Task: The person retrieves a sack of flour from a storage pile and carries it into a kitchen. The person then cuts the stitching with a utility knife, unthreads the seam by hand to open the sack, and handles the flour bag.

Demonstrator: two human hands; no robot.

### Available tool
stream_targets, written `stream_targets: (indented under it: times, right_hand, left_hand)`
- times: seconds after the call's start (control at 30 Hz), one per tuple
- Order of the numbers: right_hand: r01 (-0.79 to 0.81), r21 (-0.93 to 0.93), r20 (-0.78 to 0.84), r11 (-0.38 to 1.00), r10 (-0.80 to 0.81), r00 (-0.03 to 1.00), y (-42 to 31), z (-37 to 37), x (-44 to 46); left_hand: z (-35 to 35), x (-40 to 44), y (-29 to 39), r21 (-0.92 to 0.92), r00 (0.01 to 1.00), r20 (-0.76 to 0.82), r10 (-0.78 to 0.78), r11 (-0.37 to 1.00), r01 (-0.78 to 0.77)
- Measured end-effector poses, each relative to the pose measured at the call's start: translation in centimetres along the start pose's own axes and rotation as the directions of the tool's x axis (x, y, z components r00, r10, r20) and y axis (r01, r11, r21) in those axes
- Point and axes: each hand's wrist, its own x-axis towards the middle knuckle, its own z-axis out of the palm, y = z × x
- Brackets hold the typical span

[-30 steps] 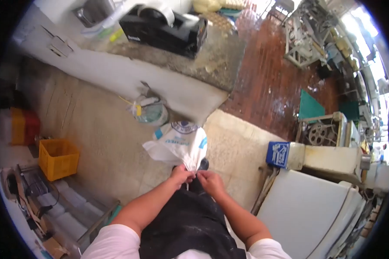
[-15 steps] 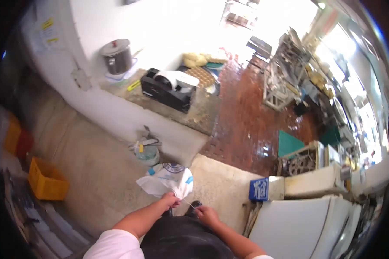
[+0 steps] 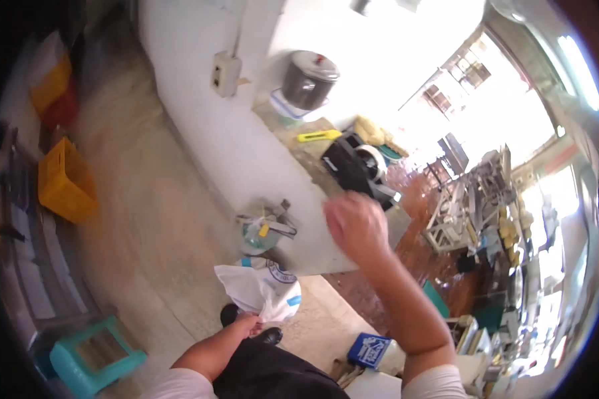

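A white bag [image 3: 263,290] with blue print hangs low in front of my dark apron. My left hand [image 3: 249,322] is closed on its gathered top. My right hand [image 3: 357,226] is raised well above the bag, in front of the ledge and close to the black tape dispenser [image 3: 353,163]. Its fingers look curled, but blur hides whether anything is between them. On the ledge beside the dispenser lies a yellow-handled tool [image 3: 319,135].
A lidded metal pot [image 3: 309,80] stands at the ledge's back. A clear container [image 3: 259,234] sits by the wall. Left are a yellow crate [image 3: 66,181] and a teal stool [image 3: 96,356]; a blue box [image 3: 369,350] is at lower right. Machinery stands farther right.
My right hand has left the bag's neck and risen toward the ledge. My left hand still grips the bag. The view has turned, bringing the teal stool into sight.
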Motion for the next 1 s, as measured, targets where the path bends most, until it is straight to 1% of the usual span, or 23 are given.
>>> stream_targets:
  times: [0.03,0.07,0.1,0.13,0.17,0.27,0.37,0.47,0.57,0.67,0.77,0.8,0.83,0.87,0.9,0.93,0.97,1.0]
  right_hand:
    - [0.055,-0.113,0.012,0.992,-0.054,0.998,0.6,1.2,3.5]
    - [0.127,-0.312,0.114,0.942,-0.095,0.989,0.8,2.2,6.6]
    - [0.160,-0.401,0.203,0.902,-0.083,0.976,2.0,4.2,9.2]
    - [0.148,-0.499,0.314,0.854,0.019,0.949,2.0,5.1,11.5]
    - [0.159,-0.562,0.376,0.812,0.079,0.923,2.4,6.2,13.1]
    - [0.130,-0.654,0.439,0.745,0.234,0.868,3.7,9.5,16.1]
    - [0.094,-0.678,0.458,0.729,0.319,0.830,4.4,11.7,17.0]
    - [0.120,-0.692,0.413,0.712,0.253,0.875,5.4,13.5,16.9]
    - [0.180,-0.620,0.370,0.764,0.083,0.925,4.5,12.4,16.7]
    - [0.202,-0.591,0.275,0.781,-0.040,0.961,2.0,10.6,16.4]
    - [0.182,-0.535,0.238,0.825,-0.060,0.969,-2.2,8.0,15.0]
    - [0.188,-0.514,0.185,0.837,-0.106,0.977,-2.8,8.1,13.9]
    - [0.094,-0.362,0.224,0.928,-0.012,0.974,-5.3,5.8,12.6]
    - [-0.006,-0.175,0.275,0.985,0.055,0.960,-6.7,4.5,11.0]
    - [-0.013,0.007,0.255,1.000,0.011,0.967,-7.3,3.8,8.8]
    - [-0.133,0.184,0.321,0.974,0.068,0.944,-7.5,3.5,6.5]
    - [-0.262,0.348,0.402,0.900,0.109,0.909,-7.5,3.4,4.0]
    - [-0.394,0.490,0.496,0.778,0.123,0.860,-7.5,3.6,1.4]
  left_hand:
    - [-0.4,0.3,-0.5,-0.006,0.999,0.031,-0.007,1.000,0.008]
    - [-0.7,0.6,-0.9,0.031,0.999,0.051,0.017,0.999,-0.019]
    - [-1.0,0.9,-1.2,0.073,0.997,0.069,0.046,0.996,-0.051]
    - [-1.2,1.2,-1.3,0.122,0.994,0.085,0.072,0.989,-0.083]
    - [-1.2,1.1,-1.1,0.185,0.996,0.051,0.078,0.979,-0.087]
    - [-2.0,1.6,-1.1,0.270,0.991,0.077,0.109,0.954,-0.126]
    - [-1.9,1.7,-0.8,0.323,0.982,0.035,0.185,0.928,-0.187]
    - [-1.6,-0.3,0.8,0.398,0.975,0.035,0.219,0.892,-0.215]
    - [-1.4,-0.5,1.1,0.426,0.952,0.053,0.303,0.855,-0.296]
    - [-1.3,1.4,-0.1,0.417,0.964,-0.009,0.266,0.877,-0.238]
    - [-1.5,4.1,-1.9,0.225,0.981,-0.030,0.193,0.958,-0.181]
    - [-1.5,4.0,-1.9,0.165,0.985,-0.018,0.172,0.972,-0.167]
    - [-1.5,3.9,-1.7,0.104,0.988,-0.007,0.153,0.983,-0.152]
    - [-1.7,3.7,-1.8,0.041,0.991,0.002,0.133,0.990,-0.133]
    - [-1.9,4.4,-2.1,0.097,0.990,0.000,0.142,0.985,-0.141]
    - [-1.8,3.8,-2.1,0.106,0.987,-0.018,0.159,0.982,-0.156]
    - [-1.8,3.5,-2.1,0.112,0.985,-0.039,0.167,0.980,-0.162]
    - [-1.5,2.0,-1.3,0.164,0.988,-0.067,0.137,0.978,-0.125]
